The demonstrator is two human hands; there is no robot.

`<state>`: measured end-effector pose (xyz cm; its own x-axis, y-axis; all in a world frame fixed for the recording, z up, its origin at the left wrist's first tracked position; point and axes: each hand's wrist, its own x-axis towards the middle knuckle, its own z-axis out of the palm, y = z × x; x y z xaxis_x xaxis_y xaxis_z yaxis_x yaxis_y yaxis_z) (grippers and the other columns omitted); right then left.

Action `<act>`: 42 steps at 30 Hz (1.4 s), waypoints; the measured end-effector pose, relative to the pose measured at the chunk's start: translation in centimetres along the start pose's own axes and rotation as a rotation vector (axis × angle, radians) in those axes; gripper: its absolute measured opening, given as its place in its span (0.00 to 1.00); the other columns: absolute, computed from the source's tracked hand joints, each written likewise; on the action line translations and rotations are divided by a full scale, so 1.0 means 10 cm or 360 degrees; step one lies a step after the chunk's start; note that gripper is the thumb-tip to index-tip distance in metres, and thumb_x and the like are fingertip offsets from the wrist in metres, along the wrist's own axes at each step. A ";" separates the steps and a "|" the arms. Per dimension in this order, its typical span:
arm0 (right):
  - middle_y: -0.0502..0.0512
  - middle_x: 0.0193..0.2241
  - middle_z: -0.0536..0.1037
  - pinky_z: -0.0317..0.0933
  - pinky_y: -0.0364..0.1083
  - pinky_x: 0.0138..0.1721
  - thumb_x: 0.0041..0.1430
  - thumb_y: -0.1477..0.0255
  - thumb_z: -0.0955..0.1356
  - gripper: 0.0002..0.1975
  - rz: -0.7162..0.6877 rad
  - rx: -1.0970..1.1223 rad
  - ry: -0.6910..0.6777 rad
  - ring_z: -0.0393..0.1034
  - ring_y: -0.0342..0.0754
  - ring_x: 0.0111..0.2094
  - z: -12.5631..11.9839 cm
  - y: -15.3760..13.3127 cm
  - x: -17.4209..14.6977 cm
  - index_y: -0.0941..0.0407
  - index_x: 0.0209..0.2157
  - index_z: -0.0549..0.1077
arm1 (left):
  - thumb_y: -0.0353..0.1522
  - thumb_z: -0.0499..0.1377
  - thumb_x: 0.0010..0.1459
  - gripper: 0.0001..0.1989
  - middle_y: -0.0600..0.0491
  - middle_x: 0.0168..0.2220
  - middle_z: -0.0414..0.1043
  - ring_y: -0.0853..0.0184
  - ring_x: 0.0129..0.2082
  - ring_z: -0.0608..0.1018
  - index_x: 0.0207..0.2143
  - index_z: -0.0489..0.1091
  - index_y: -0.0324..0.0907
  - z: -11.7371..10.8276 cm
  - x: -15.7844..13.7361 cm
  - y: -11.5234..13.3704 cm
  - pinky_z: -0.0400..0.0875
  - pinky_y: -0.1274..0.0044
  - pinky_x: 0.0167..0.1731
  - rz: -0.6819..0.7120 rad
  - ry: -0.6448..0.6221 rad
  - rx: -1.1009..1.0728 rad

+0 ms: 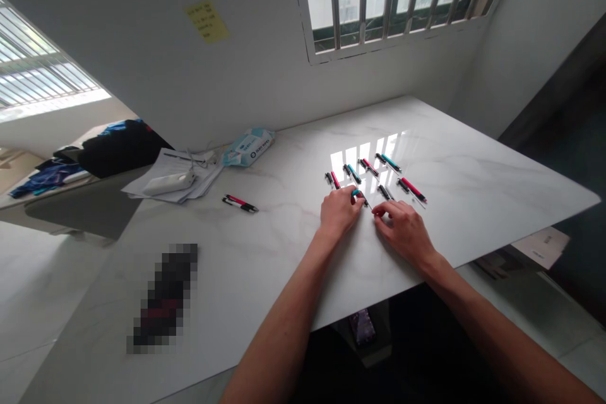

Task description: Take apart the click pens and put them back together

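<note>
My left hand (339, 209) is closed at the near side of a group of pens, with a teal pen barrel (355, 192) showing at its fingertips. A thin pen refill (370, 206) runs from there toward my right hand (401, 225), whose thumb and fingers pinch its end. Beyond the hands lie sets of disassembled pen parts in two rough rows, among them a red barrel (335, 179), a teal barrel (391, 163) and another red barrel (415, 190). A dark pen part (385, 192) lies just past my right fingertips.
Left of my hands lie red-and-black pens (240, 203). Farther back are a wipes packet (249, 147) and papers (199, 184) with a white device (169, 184) on them. A blurred dark object (163, 300) lies front left. The white table's (284, 252) near edge runs below my forearms.
</note>
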<state>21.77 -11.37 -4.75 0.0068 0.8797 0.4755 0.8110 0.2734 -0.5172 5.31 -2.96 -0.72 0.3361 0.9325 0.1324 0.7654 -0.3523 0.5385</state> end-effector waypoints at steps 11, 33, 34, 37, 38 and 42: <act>0.54 0.40 0.84 0.76 0.52 0.42 0.63 0.61 0.74 0.14 0.0093 0.0667 0.0337 0.81 0.53 0.38 -0.14 -0.24 0.09 0.51 0.47 0.74 | 0.51 0.46 0.74 0.27 0.45 0.57 0.76 0.58 0.55 0.76 0.56 0.76 0.46 -0.08 -0.06 0.24 0.71 0.68 0.55 0.0401 -0.0188 -0.1486; 0.57 0.39 0.85 0.78 0.55 0.44 0.59 0.60 0.77 0.16 0.0472 0.1043 0.0458 0.82 0.54 0.37 -0.27 -0.08 0.40 0.54 0.43 0.81 | 0.39 0.76 0.50 0.18 0.50 0.36 0.80 0.68 0.38 0.81 0.40 0.80 0.39 -0.08 0.02 0.09 0.77 0.69 0.50 -0.0288 -0.0054 -0.2178; 0.57 0.38 0.85 0.78 0.55 0.43 0.58 0.59 0.77 0.16 0.0464 0.1094 0.0437 0.82 0.54 0.37 -0.28 -0.07 0.41 0.54 0.43 0.81 | 0.38 0.76 0.49 0.18 0.50 0.36 0.80 0.68 0.38 0.81 0.39 0.80 0.38 -0.08 0.02 0.09 0.77 0.69 0.51 -0.0311 -0.0089 -0.2209; 0.55 0.37 0.84 0.78 0.52 0.42 0.58 0.60 0.77 0.15 0.0459 0.1280 0.0388 0.81 0.52 0.37 -0.33 -0.06 0.48 0.53 0.41 0.81 | 0.36 0.77 0.47 0.18 0.50 0.36 0.80 0.69 0.38 0.81 0.38 0.80 0.38 -0.08 0.00 0.10 0.76 0.68 0.53 -0.0377 -0.0250 -0.2264; 0.55 0.37 0.84 0.77 0.52 0.42 0.58 0.60 0.78 0.14 0.0466 0.1335 0.0383 0.80 0.51 0.38 -0.35 -0.06 0.51 0.53 0.41 0.81 | 0.36 0.77 0.47 0.18 0.50 0.36 0.80 0.69 0.38 0.81 0.38 0.80 0.38 -0.08 -0.01 0.11 0.76 0.68 0.53 -0.0390 -0.0297 -0.2271; 0.55 0.38 0.84 0.76 0.50 0.41 0.57 0.59 0.78 0.15 0.0515 0.1422 0.0356 0.79 0.49 0.37 -0.39 -0.04 0.61 0.53 0.41 0.82 | 0.35 0.77 0.48 0.18 0.48 0.38 0.82 0.68 0.39 0.81 0.39 0.79 0.38 -0.06 -0.04 0.14 0.75 0.67 0.53 -0.0415 -0.0400 -0.2293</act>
<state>23.82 -7.58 1.15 0.3367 0.8953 0.2919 0.0085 0.3070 -0.9517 5.91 -3.81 0.49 0.4770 0.8646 -0.1581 -0.3209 0.3388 0.8845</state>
